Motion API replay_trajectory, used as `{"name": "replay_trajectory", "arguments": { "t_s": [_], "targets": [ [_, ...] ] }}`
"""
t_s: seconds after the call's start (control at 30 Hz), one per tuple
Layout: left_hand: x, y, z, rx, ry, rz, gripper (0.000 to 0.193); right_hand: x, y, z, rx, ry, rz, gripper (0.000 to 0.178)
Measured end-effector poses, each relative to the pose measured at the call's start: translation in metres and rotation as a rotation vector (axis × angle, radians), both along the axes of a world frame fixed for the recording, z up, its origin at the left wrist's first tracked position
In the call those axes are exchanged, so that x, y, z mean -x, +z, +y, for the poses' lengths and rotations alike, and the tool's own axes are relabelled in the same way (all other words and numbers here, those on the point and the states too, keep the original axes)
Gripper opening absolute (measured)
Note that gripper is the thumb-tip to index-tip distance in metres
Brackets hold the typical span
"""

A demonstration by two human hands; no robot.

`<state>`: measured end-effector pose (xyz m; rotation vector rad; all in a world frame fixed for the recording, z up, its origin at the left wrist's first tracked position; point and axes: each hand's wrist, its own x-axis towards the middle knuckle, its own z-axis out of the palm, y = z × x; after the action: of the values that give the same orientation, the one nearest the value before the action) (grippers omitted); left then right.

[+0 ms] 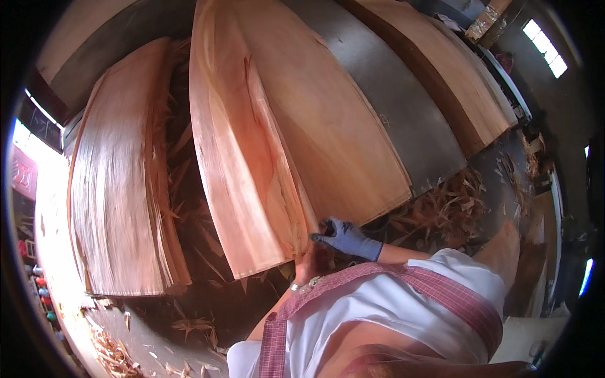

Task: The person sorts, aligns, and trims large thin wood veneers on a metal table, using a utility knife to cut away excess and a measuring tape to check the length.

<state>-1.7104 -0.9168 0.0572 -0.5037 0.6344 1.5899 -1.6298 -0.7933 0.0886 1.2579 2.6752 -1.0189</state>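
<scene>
A long, thin wood veneer sheet (220, 170), creased and raised along its right side, lies over the left part of a wide veneer stack (346, 132). My bare left hand (309, 261), with a band at the wrist, is at the sheet's near right corner. It appears to grip that edge, though its fingers are mostly hidden. Just to its right is my right hand (348, 240) in a blue glove with dark fingertips. Its thumb and forefinger are apart beside the sheet's edge, with nothing visible between them.
Another tall veneer stack (120, 189) stands at the left. To the right of the middle stack run a dark grey surface (403, 94) and a further veneer stack (460, 69). Torn wood strips (447, 205) are heaped at the right, and more shavings (113, 353) lie at the lower left.
</scene>
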Motion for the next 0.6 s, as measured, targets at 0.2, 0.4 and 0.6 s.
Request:
{"name": "replay_trajectory", "arguments": {
  "t_s": [0.2,0.4,0.6],
  "targets": [
    [-0.007,0.106,0.011,-0.085,-0.08,0.523,0.03,-0.013,0.033,0.047,0.625,-0.194,0.645,0.026],
    [-0.08,0.068,0.037,-0.294,0.032,0.517,0.086,-0.144,0.147,0.224,0.897,-0.401,0.785,0.029],
    [-0.135,-0.01,-0.01,-0.135,0.732,0.278,0.114,-0.326,0.042,0.363,0.76,-0.321,0.946,0.045]
  ]
}}
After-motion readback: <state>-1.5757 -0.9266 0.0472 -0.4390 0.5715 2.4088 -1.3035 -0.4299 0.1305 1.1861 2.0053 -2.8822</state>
